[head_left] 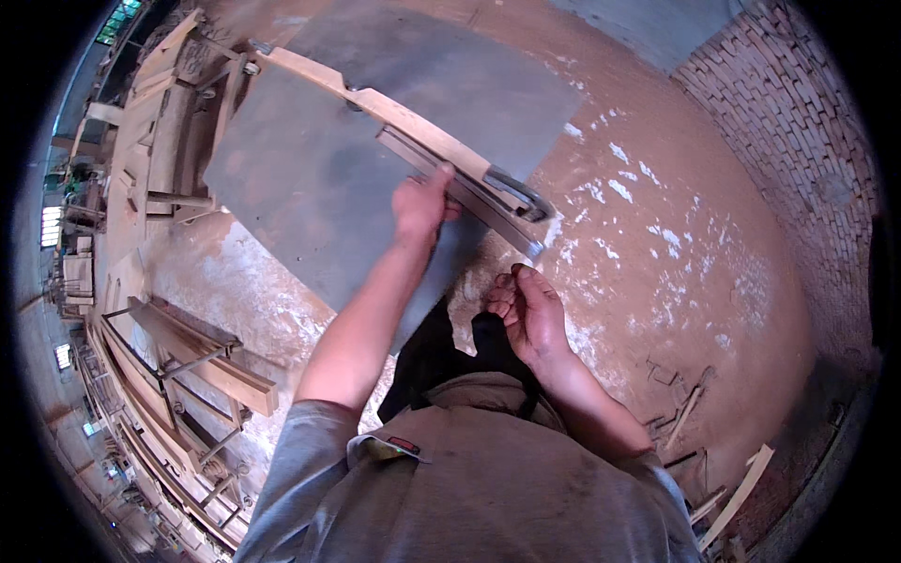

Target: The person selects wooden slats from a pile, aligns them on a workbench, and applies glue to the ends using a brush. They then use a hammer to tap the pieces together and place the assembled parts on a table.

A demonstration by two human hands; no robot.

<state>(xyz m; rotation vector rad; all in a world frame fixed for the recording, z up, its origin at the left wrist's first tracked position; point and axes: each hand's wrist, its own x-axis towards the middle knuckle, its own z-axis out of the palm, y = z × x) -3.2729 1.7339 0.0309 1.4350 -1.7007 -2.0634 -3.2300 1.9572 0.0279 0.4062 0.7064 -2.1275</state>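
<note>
Two bare hands show below a grey shirt (488,488). Nearest, the right hand (526,305) hangs over the dusty red floor (676,281), fingers curled loosely inward, gripping nothing. Further out, the left hand (420,206) is closed on the edge of a metal bar (465,188), which lies along a wooden batten (375,103) across a large grey sheet (319,188). Beyond the sheet, to the left, stand stacked wooden frames (188,357); a brick wall (798,122) curves at far right
</note>
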